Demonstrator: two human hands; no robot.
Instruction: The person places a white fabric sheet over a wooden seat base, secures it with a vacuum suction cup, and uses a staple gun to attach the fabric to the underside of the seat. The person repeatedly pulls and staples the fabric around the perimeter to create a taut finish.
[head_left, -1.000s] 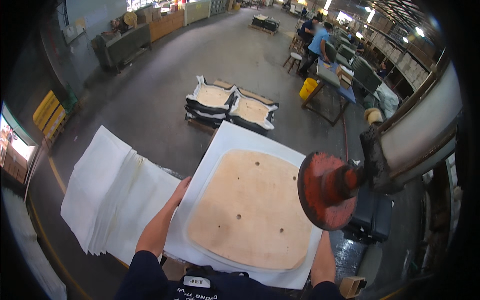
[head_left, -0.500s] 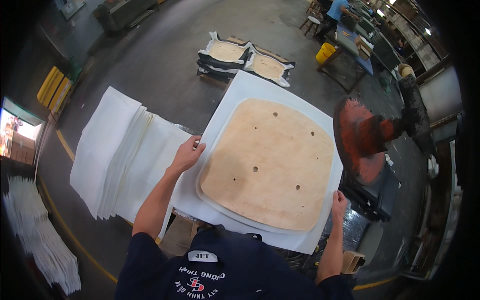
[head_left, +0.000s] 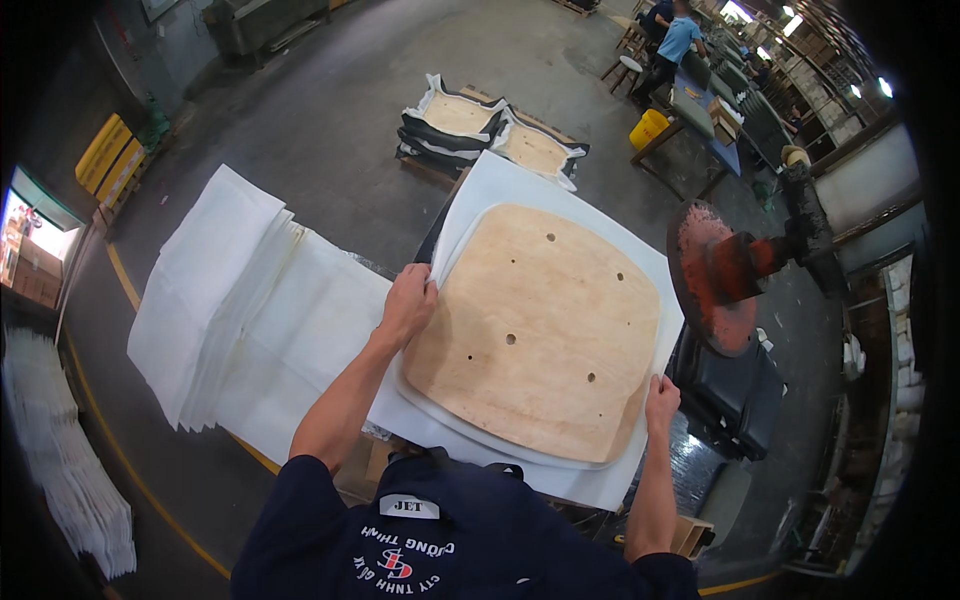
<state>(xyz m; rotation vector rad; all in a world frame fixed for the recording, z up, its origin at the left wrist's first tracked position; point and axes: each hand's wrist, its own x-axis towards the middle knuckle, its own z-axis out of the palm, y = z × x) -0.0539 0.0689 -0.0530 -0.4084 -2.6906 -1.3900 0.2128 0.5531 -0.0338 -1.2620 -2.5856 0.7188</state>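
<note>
Plywood panel (head_left: 560, 330): we see it in the middle of the view, rounded at the corners and lying flat on the white sheet; from here on it is the centre of our dial, with 12 at the top.
Holes (head_left: 510, 340): we count four larger ones through the panel, with several much smaller ones among them.
White sheet (head_left: 390, 410): it reaches out past the panel, with a corner towards 12 o'clock; what bears it we cannot fully make out.
Left hand (head_left: 408, 305): at about 9 to 10 o'clock we find its fingers closed over the edge of the white sheet, just beside the panel.
Right hand (head_left: 661, 402): at 4 o'clock we see it curled closed, gripping the sheet's opposite edge.
Red disc (head_left: 700, 285): it stands tilted on its dark arm between 2 and 3 o'clock; whether it overhangs the sheet we cannot tell.
Stack of white sheets (head_left: 195, 310): we have it at 9 o'clock, its layers fanned.
Cushion piles (head_left: 455, 115): two together near 11 to 12 o'clock, pale wood on top, black and white cloth around.
Black cushions (head_left: 735, 395): we see these between 3 and 4 o'clock.
Yellow bucket (head_left: 649, 128): at 1 o'clock, beside a blue-topped bench (head_left: 727, 155).
Co-worker (head_left: 679, 40): a person in a light blue shirt stands at that bench, a round stool (head_left: 628, 63) nearby.
</note>
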